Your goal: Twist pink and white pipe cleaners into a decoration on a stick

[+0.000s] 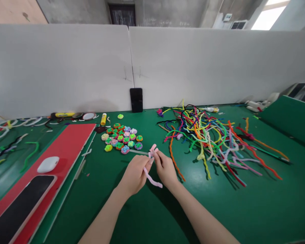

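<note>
My left hand [134,173] pinches a pale pink pipe cleaner [152,181], whose loose tail curves down below the fingers. At its upper end the fuzzy stem is bent into small loops. My right hand [165,168] is closed on that looped part, fingertips meeting those of the left hand. Behind the hands lies a cluster of small pipe-cleaner flowers [120,138] in orange, green, pink, purple and yellow. A thin pale strip [139,152] lies on the table just left of the fingertips.
A tangled heap of coloured pipe cleaners [205,132] spreads at the right. On the left, a red board [68,145] carries a white case [48,164] and a phone [22,206]. A black phone [136,100] leans on the partition [91,67]. A glue stick [103,119] stands behind the flowers.
</note>
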`<state>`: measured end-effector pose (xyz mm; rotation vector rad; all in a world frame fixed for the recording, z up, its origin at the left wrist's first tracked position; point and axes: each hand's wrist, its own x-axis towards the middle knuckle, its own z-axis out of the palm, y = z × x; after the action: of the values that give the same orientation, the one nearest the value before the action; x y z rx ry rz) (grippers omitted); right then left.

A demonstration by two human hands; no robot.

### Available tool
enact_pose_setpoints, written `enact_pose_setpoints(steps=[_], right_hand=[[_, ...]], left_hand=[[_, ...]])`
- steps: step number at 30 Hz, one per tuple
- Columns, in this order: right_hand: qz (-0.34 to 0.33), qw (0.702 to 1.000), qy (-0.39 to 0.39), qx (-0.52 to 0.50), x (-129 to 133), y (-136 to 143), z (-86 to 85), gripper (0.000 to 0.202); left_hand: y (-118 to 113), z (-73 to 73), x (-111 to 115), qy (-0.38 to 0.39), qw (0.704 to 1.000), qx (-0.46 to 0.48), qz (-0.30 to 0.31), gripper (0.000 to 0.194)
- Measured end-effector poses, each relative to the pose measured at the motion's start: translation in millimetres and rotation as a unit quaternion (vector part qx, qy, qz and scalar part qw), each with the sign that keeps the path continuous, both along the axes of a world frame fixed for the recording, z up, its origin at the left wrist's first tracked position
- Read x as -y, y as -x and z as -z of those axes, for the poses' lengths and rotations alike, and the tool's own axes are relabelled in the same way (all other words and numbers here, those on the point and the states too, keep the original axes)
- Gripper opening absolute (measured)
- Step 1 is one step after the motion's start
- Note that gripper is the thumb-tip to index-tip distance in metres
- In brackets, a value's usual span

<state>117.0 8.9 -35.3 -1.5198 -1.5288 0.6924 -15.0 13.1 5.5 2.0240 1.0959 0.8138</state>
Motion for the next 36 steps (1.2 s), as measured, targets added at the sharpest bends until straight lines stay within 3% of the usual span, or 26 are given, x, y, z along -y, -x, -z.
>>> enact_pose_setpoints(steps=[5,10,12,16,19,21,24,29,33,36], right_hand=[[0.016,0.985,0.012,-0.173,-2.5,-1.8,-4.2,0.038],[-0.042,0.918,0.074,-0.388,-6.2,-2.4,-11.0,0.041],[-0.064,0.889,0.087,-0.445,-6.0,-2.9,-13.9,0.04],[-0.117,0.832,0.115,-0.53,-3.8,-4.3,-17.2,0.037],[-0.177,0.798,0.141,-0.558,-1.5,-6.0,-16.4,0.036],[-0.22,0.79,0.159,-0.55,0.3,-7.8,-14.8,0.035],[-0.288,0.796,0.191,-0.497,2.7,-11.0,-13.5,0.035],[-0.387,0.821,0.257,-0.333,2.7,-15.0,-18.0,0.039],[-0.373,0.882,0.221,-0.185,0.2,-16.0,-16.9,0.04],[-0.341,0.926,0.154,-0.054,-0.8,-14.7,-11.9,0.041]], left_hand=[[-5.8,9.7,1.7,0.067,0.997,0.04,-0.008,0.032],[-8.4,12.6,-0.9,0.183,0.96,0.213,-0.006,0.033],[-9.1,12.3,-2.5,0.224,0.928,0.299,-0.009,0.033],[-11.0,10.5,-4.4,0.336,0.834,0.438,0.007,0.032],[-9.3,8.2,-6.0,0.408,0.77,0.489,0.02,0.031],[-5.1,6.5,-7.6,0.432,0.749,0.501,0.028,0.032],[4.7,4.5,-10.7,0.453,0.76,0.465,0.041,0.033],[18.3,5.3,-15.7,0.465,0.808,0.358,0.058,0.037],[23.6,1.0,-17.4,0.424,0.858,0.285,0.047,0.036],[28.2,-6.6,-16.6,0.396,0.902,0.159,0.068,0.036]])
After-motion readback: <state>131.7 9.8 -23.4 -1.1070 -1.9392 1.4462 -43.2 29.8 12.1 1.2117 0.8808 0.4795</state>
